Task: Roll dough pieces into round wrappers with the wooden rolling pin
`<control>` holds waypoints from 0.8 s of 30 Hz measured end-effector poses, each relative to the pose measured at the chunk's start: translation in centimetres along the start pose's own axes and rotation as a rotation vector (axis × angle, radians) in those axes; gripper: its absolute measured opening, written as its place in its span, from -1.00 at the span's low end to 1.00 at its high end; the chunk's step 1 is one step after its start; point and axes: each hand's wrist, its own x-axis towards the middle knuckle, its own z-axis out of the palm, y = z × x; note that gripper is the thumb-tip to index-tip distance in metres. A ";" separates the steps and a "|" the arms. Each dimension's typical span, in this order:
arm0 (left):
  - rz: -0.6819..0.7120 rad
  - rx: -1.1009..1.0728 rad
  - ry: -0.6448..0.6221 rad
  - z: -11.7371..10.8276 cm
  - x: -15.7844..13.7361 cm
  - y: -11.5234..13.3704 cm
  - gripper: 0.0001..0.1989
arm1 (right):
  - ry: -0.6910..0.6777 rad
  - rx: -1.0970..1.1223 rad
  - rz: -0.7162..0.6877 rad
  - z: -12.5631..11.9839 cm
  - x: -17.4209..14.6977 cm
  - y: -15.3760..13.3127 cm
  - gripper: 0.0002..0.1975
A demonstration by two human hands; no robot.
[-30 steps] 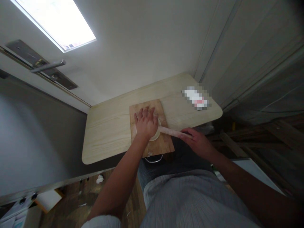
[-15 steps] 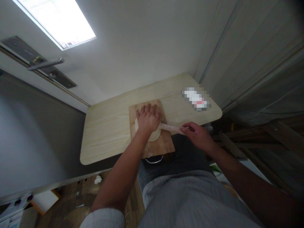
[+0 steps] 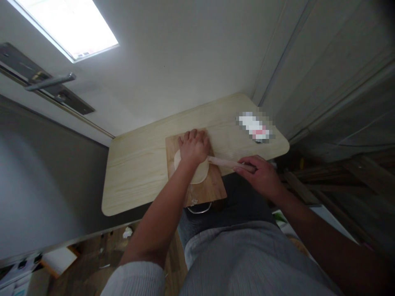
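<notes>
A flat round of pale dough (image 3: 200,176) lies on a wooden cutting board (image 3: 212,191). My left hand (image 3: 195,147) rests palm down over the dough's upper part, fingers stretched toward the board's far edge. To its right, a pale wooden rolling pin (image 3: 225,163) reaches from the dough out past the board. My right hand (image 3: 258,172) is closed around the pin's outer end, with thumb and fingers on either side. The pin's inner end disappears at my left hand; whether it passes beneath the palm I cannot tell.
The board sits at the near edge of a light wood table (image 3: 132,172). A blurred white and pink item (image 3: 254,126) lies at the table's right. Behind stands a white door with a metal handle (image 3: 51,82). Crumpled white paper (image 3: 127,232) is on the floor.
My left hand has shifted slightly right over the dough, its fingers less spread. My right hand has moved a little up and right, and more of the rolling pin's outer end shows.
</notes>
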 end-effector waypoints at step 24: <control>-0.001 -0.013 0.005 0.3 2.6 0.7 -0.52 | -0.097 0.010 0.184 -0.1 1.2 -0.2 -0.65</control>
